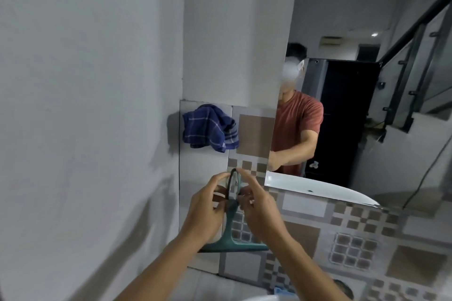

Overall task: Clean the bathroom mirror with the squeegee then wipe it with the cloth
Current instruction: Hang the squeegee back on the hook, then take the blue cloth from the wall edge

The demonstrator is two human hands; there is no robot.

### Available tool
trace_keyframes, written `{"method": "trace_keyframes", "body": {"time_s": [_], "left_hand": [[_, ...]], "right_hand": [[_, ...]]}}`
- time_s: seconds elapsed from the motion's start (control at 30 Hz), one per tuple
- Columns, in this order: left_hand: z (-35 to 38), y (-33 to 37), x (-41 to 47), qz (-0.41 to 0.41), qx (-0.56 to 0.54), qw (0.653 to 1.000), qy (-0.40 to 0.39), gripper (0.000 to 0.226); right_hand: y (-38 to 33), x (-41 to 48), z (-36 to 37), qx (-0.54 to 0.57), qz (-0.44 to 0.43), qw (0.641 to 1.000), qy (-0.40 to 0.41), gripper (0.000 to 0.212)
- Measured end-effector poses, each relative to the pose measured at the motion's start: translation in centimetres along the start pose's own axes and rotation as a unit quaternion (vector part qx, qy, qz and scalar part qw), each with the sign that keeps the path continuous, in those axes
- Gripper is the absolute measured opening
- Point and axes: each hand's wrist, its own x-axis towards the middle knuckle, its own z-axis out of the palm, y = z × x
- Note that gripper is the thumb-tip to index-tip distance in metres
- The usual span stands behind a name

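Observation:
A green squeegee [231, 234] hangs against the tiled wall, blade down, with a dark loop [232, 178] at the top of its handle. My left hand [208, 205] and my right hand [256, 208] both pinch the handle and loop, one on each side. A blue checked cloth [210, 128] hangs on the wall above and to the left of my hands. The mirror [367, 105] fills the upper right and reflects a person in a red shirt.
A plain white wall [85, 105] stands close on the left. Brown and grey patterned tiles [342, 239] cover the wall under the mirror. The white rim of a basin [259, 298] shows at the bottom edge. A staircase railing appears in the mirror's reflection.

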Motion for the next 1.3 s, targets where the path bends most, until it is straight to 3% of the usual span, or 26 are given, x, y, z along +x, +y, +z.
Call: {"method": "trace_keyframes", "body": {"time_s": [0.47, 0.6, 0.77, 0.9, 1.03, 1.17, 1.3], "left_hand": [[4.4, -7.4, 3.6, -0.009, 0.037, 0.999, 0.027, 0.062], [5.6, -9.4, 3.3, -0.033, 0.028, 0.999, 0.033, 0.062], [6.1, -9.8, 3.1, -0.059, -0.008, 0.998, 0.035, 0.057], [5.4, -9.3, 2.8, -0.049, 0.025, 0.998, 0.028, 0.061], [3.3, -7.7, 2.1, -0.048, 0.039, 0.998, 0.026, 0.055], [-1.0, -3.4, 2.1, 0.037, 0.068, 0.991, 0.105, 0.039], [-5.0, 2.7, 5.3, 0.191, 0.142, 0.937, 0.254, 0.02]], "right_hand": [[5.3, 4.1, 5.7, -0.019, 0.039, 0.997, 0.067, 0.078], [6.5, 3.3, 6.7, -0.031, 0.059, 0.993, 0.095, 0.067], [7.1, 3.2, 6.9, -0.028, 0.061, 0.994, 0.082, 0.063], [6.4, 2.7, 6.2, -0.03, 0.052, 0.997, 0.057, 0.068], [4.0, 2.2, 4.3, -0.034, 0.018, 0.998, 0.045, 0.057], [-0.5, 3.2, 1.1, -0.067, -0.065, 0.99, 0.104, 0.044], [-6.2, 6.3, -2.4, -0.059, -0.15, 0.968, 0.193, 0.04]]}}
